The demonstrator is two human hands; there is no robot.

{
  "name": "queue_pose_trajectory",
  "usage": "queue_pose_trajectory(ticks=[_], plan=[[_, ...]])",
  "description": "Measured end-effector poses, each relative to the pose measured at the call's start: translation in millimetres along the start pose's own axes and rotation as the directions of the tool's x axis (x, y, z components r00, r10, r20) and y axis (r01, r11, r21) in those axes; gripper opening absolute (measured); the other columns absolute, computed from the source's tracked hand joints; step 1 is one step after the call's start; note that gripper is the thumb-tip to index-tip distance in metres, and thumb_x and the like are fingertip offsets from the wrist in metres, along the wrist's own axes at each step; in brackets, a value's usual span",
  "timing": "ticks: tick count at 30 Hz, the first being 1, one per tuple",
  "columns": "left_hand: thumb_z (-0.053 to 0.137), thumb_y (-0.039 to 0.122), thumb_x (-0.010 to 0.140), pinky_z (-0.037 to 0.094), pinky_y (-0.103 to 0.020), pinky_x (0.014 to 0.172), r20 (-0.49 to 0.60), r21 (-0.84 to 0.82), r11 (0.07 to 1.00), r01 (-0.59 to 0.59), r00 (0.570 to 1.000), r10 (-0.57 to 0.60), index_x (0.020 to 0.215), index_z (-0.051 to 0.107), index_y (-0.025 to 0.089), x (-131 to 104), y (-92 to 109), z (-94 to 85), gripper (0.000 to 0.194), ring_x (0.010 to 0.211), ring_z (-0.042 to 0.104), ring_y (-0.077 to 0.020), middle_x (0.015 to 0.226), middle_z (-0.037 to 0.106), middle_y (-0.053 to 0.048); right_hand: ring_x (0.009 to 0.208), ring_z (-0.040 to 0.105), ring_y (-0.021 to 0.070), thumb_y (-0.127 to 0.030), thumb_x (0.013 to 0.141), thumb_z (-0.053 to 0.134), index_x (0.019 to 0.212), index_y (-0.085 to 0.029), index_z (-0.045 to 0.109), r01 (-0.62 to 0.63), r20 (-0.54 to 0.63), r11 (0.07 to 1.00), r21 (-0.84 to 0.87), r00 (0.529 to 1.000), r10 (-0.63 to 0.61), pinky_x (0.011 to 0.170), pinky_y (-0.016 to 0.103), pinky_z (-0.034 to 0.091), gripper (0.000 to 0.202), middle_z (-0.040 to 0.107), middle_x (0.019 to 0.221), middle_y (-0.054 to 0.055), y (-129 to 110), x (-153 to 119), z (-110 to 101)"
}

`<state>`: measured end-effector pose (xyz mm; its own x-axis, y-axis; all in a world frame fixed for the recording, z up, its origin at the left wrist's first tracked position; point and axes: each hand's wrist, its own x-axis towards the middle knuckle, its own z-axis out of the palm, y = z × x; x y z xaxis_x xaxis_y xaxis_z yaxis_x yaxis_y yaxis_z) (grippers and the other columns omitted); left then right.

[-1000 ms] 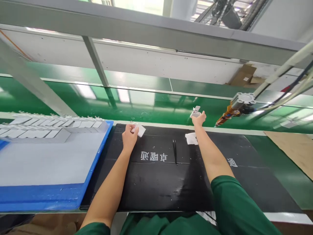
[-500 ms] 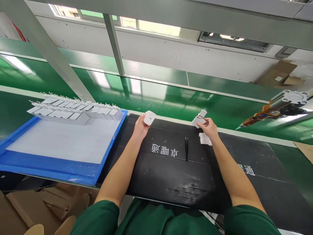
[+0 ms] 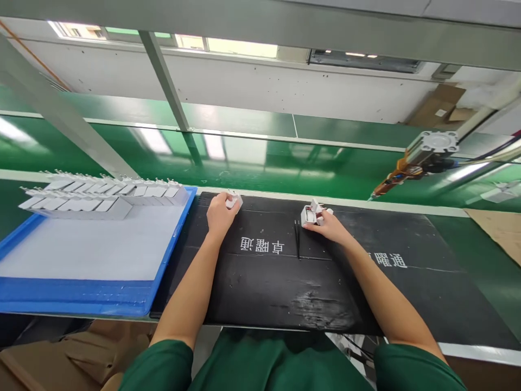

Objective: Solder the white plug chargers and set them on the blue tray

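Near the far edge of the black mat (image 3: pixel 260 288), my left hand (image 3: pixel 220 214) grips a small white plug housing (image 3: pixel 235 201) from above. My right hand (image 3: pixel 330 225) is closed around an open white casing (image 3: pixel 309 215), whose inner parts and reddish wires show. Dark tweezers (image 3: pixel 297 239) lie on the mat just left of and below that casing. The fingertips of my right hand are partly hidden by the parts they hold.
A blue tray (image 3: pixel 163 271) at the left holds rows of white plug units (image 3: pixel 81 203) on a white sheet. An orange-brown nozzle tool (image 3: pixel 391 182) juts in from the upper right. Brown cardboard (image 3: pixel 499 231) lies at the far right.
My left hand has turned over the white housing and lowered it to the mat. The casing in my right hand now faces upward, nearer the tweezers. The view has shifted.
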<state>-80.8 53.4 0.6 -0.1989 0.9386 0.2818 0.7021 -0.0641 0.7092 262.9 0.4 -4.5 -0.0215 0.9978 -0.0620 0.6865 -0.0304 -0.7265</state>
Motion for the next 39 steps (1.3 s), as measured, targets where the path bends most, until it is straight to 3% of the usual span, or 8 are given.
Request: queue_pose_trajectory(ticks=[5, 11, 13, 21, 29, 33, 37, 39], plan=[[0.063, 0.032, 0.082, 0.043, -0.048, 0.095, -0.104, 0.217, 0.932, -0.289, 0.943, 0.316, 0.088, 0.06, 0.017, -14.5, 13.1, 6.0, 0.016, 0.115, 0.054, -0.0345, 0.117, 0.063, -0.019, 0.096, 0.065, 0.0295, -0.048, 0.072, 0.074, 0.11, -0.02, 0.059, 0.21, -0.101, 0.975, -0.072, 0.971, -0.217, 0.092, 0.047, 0.05, 0.049, 0.069, 0.107, 0.011, -18.9, -27.1, 14.7], [0.062, 0.042, 0.087, 0.032, -0.044, 0.115, -0.034, 0.062, 0.533, -0.844, 0.532, 0.846, 0.128, 0.058, 0.026, -80.4, 54.6, 20.7, 0.043, 0.133, 0.047, -0.0268, 0.14, 0.057, -0.01, 0.111, 0.063, 0.0311, -0.041, 0.081, 0.07, 0.116, -0.021, 0.055, 0.468, -0.186, 0.878, -0.099, 0.858, -0.478, 0.086, 0.046, 0.055, 0.043, 0.064, 0.124, 0.015, -34.4, -47.7, 38.1], [0.064, 0.04, 0.087, 0.025, -0.043, 0.12, 0.032, -0.008, 0.483, -0.876, 0.482, 0.876, 0.132, 0.057, 0.029, -94.1, 62.0, 24.4, 0.047, 0.135, 0.047, -0.0266, 0.14, 0.058, -0.007, 0.11, 0.063, 0.0311, -0.038, 0.082, 0.069, 0.119, -0.022, 0.053, 0.501, -0.189, 0.859, -0.107, 0.838, -0.512, 0.083, 0.047, 0.056, 0.044, 0.063, 0.124, 0.015, -37.8, -51.0, 42.0], [0.065, 0.042, 0.085, 0.039, -0.047, 0.112, 0.239, -0.375, 0.788, -0.489, 0.769, 0.592, 0.127, 0.059, 0.019, -91.3, 63.4, 30.3, 0.049, 0.132, 0.051, -0.0311, 0.137, 0.059, -0.015, 0.071, 0.06, 0.0196, -0.029, 0.081, 0.069, 0.131, -0.027, 0.044, 0.497, -0.298, 0.857, -0.132, 0.805, -0.513, 0.067, 0.042, 0.058, 0.056, 0.06, 0.117, 0.011, -45.1, -60.3, 46.0], [0.07, 0.035, 0.078, 0.053, -0.036, 0.09, 0.468, -0.542, 0.84, -0.028, 0.82, 0.33, 0.122, 0.062, 0.018, -107.0, 69.8, 42.7, 0.048, 0.098, 0.069, -0.0251, 0.109, 0.072, -0.01, 0.088, 0.066, 0.0221, -0.019, 0.086, 0.056, 0.146, -0.031, 0.031, 0.531, -0.188, 0.84, -0.111, 0.819, -0.542, 0.078, 0.042, 0.06, 0.066, 0.053, 0.128, 0.013, -51.5, -65.3, 57.2], [0.07, 0.031, 0.078, 0.05, -0.033, 0.096, 0.464, -0.655, 0.748, 0.11, 0.84, 0.282, 0.129, 0.058, 0.018, -96.0, 68.2, 33.3, 0.055, 0.107, 0.067, -0.0234, 0.119, 0.07, -0.01, 0.106, 0.062, 0.0259, -0.016, 0.085, 0.055, 0.127, -0.029, 0.051, 0.503, -0.467, 0.842, -0.196, 0.707, -0.531, 0.097, 0.049, 0.052, 0.044, 0.062, 0.111, 0.008, -51.1, -64.8, 19.8], [0.075, 0.038, 0.073, 0.054, -0.034, 0.086, 0.532, -0.714, 0.636, 0.291, 0.817, 0.223, 0.116, 0.065, 0.016, -89.4, 65.0, 28.7, 0.05, 0.096, 0.07, -0.0255, 0.104, 0.075, -0.011, 0.119, 0.054, 0.0288, -0.016, 0.076, 0.06, 0.119, -0.025, 0.051, 0.397, -0.9, 0.916, -0.063, 0.374, -0.224, 0.099, 0.051, 0.047, 0.045, 0.054, 0.124, 0.01, -26.9, -51.4, -43.7], [0.077, 0.044, 0.069, 0.056, -0.033, 0.078, 0.569, -0.734, 0.566, 0.376, 0.795, 0.21, 0.11, 0.067, 0.015, -88.3, 65.0, 28.2, 0.051, 0.087, 0.071, -0.0254, 0.096, 0.076, -0.01, 0.123, 0.05, 0.028, -0.011, 0.068, 0.061, 0.122, -0.028, 0.048, 0.42, -0.932, 0.903, 0.094, 0.355, -0.068, 0.101, 0.05, 0.045, 0.058, 0.05, 0.132, 0.009, -5.7, -35.4, -75.0]])
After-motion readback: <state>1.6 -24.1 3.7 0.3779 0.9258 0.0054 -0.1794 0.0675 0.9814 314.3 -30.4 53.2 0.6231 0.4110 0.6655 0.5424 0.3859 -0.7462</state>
